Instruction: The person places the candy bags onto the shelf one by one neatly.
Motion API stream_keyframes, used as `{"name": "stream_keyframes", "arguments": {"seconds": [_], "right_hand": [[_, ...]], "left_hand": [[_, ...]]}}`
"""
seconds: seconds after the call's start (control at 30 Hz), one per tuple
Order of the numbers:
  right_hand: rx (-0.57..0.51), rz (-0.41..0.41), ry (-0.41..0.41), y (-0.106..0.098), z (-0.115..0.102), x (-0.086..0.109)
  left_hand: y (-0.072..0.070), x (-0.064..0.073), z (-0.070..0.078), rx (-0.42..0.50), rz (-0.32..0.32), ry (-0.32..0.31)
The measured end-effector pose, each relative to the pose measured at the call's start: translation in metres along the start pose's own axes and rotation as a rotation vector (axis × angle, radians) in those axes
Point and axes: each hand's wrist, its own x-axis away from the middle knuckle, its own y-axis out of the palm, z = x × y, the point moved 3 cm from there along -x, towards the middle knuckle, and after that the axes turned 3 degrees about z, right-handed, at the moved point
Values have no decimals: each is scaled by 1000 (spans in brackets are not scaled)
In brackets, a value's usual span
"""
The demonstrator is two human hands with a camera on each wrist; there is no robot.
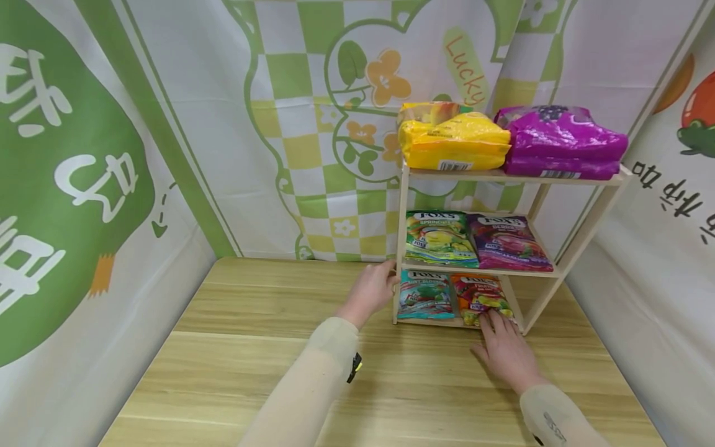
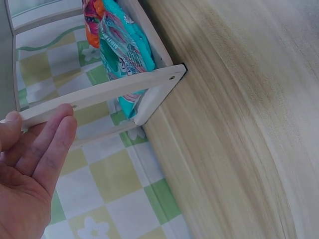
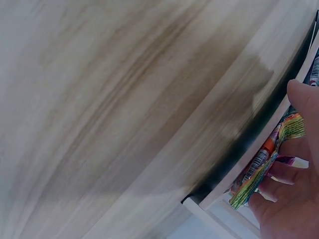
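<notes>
A small wooden shelf [image 1: 480,270] of three tiers stands on the tabletop. My left hand [image 1: 368,290] holds its left front upright [image 2: 107,88], thumb on one side and fingers on the other. On the bottom tier lie a teal Fox's candy bag [image 1: 426,297] and, to its right, an orange Fox's fruit candy bag [image 1: 479,290]. My right hand [image 1: 507,351] rests its extended fingers on the orange bag's front end; the thumb lies near the shelf's front edge in the right wrist view. Part of that bag is hidden by the fingers.
The middle tier bears a green Fox's bag [image 1: 441,239] and a dark purple berries bag [image 1: 509,242]. A yellow bag [image 1: 455,143] and a bright purple bag [image 1: 561,146] lie on top. Printed cloth [image 1: 184,93] walls surround the wooden table [image 1: 251,354].
</notes>
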Motion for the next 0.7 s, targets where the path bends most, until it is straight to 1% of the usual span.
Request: {"name": "stream_keyframes", "arguments": {"seconds": [0.2,0.3,0.47,0.7], "right_hand": [[-2,5,-3,1,1,-1],[-3,-8,6,0,0,-1],[0,-25,14,0,0,-2],[3,5,2,-1,-1,-2]], "left_hand": [[1,-1,-1,4,17,11],[1,0,-1,5,22,19],[2,0,-2,3,23,14],[1,1,0,1,24,13]]}}
